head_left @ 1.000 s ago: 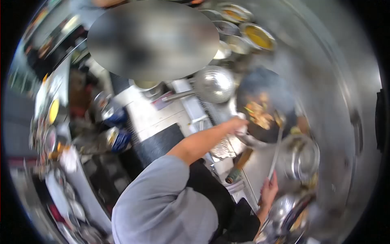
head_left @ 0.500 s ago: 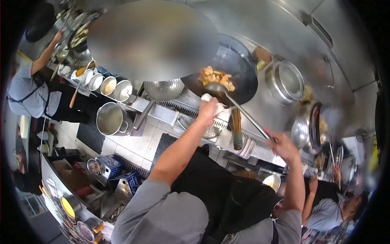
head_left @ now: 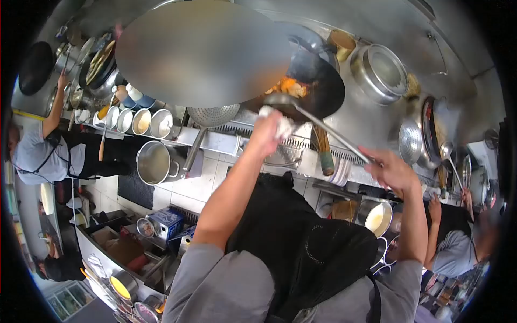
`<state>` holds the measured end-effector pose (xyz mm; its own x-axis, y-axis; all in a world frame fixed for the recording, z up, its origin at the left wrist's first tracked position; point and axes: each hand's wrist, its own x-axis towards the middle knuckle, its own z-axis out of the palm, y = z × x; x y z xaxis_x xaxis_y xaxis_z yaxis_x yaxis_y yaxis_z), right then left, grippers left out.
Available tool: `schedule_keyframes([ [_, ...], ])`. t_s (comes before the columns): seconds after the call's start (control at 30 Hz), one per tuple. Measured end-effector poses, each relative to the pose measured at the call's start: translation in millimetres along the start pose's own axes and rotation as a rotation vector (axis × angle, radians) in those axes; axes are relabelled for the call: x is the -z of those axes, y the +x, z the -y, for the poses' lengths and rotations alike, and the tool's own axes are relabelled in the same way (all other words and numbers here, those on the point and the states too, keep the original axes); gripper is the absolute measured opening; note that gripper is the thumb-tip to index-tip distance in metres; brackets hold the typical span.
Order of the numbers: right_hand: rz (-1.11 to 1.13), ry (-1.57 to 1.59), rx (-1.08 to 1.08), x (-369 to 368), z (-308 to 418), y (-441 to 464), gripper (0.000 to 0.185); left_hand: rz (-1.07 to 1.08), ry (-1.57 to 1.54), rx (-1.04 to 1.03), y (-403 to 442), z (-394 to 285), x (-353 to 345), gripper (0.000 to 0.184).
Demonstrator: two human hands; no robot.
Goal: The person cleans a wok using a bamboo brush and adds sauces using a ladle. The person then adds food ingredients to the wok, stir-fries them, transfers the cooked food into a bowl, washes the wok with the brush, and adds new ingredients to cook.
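Observation:
My left hand (head_left: pixel 265 135) is closed around a folded white cloth (head_left: pixel 284 128) at the near edge of a dark wok (head_left: pixel 328 99). Whether the cloth wraps a handle or the rim is hidden. My right hand (head_left: pixel 392 168) grips the long metal handle of a ladle (head_left: pixel 344 137). The ladle's bowl is inside the wok, beside orange-brown pieces of food (head_left: pixel 291 86). A large blurred patch covers the wok's left part.
A perforated strainer (head_left: pixel 214 115) and a bamboo brush (head_left: pixel 323 148) lie along the stove edge. Several seasoning bowls (head_left: pixel 161 124) line the left, above a stockpot (head_left: pixel 155 162). Metal pots (head_left: pixel 379 74) stand right. Co-workers (head_left: pixel 40 148) work on both sides.
My left hand with the cloth has shifted left and slightly toward me. My right hand has moved right, drawing the ladle along. The food sits higher in the picture, and the view has shifted.

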<state>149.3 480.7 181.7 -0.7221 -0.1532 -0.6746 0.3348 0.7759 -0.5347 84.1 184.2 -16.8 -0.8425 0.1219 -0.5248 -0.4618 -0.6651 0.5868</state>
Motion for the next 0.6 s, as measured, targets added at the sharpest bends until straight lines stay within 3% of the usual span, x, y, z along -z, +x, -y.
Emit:
schedule_keyframes([
  [0.03,-0.022,-0.075,0.058,-0.6,5.6,12.0,0.052,-0.029,0.000,-0.012,-2.0,-12.5,-19.4,0.016],
  [0.13,-0.164,-0.241,0.161,-38.1,-37.3,92.8,0.051,-0.017,0.111,-0.078,35.3,36.7,19.5,0.018],
  [0.2,-0.533,-0.317,0.523,-75.6,-79.5,134.5,0.056,0.034,0.152,-0.182,19.4,77.3,45.7,0.022],
  [0.27,-0.476,-0.289,0.472,-77.4,-79.4,97.0,0.056,0.053,0.115,-0.021,-5.9,98.8,81.2,0.029],
  [0.3,-0.416,-0.264,0.421,-74.7,-74.2,77.5,0.056,-0.046,0.177,0.007,-27.4,95.7,81.8,0.030],
  [0.37,-0.290,-0.256,0.595,-50.8,-86.8,46.7,0.057,-0.023,0.131,0.019,-65.5,64.8,50.8,0.027],
  [0.43,0.042,-0.010,0.116,-13.8,-41.3,5.9,0.058,-0.058,0.167,0.052,-53.1,46.5,35.3,0.021],
  [0.53,0.070,0.081,-0.059,11.4,-6.7,7.2,0.054,-0.044,0.077,0.034,-6.2,-1.6,-3.5,0.017],
  [0.6,0.006,-0.039,0.043,8.6,-2.7,42.5,0.054,-0.001,0.080,0.012,11.1,2.7,-2.9,0.017],
])
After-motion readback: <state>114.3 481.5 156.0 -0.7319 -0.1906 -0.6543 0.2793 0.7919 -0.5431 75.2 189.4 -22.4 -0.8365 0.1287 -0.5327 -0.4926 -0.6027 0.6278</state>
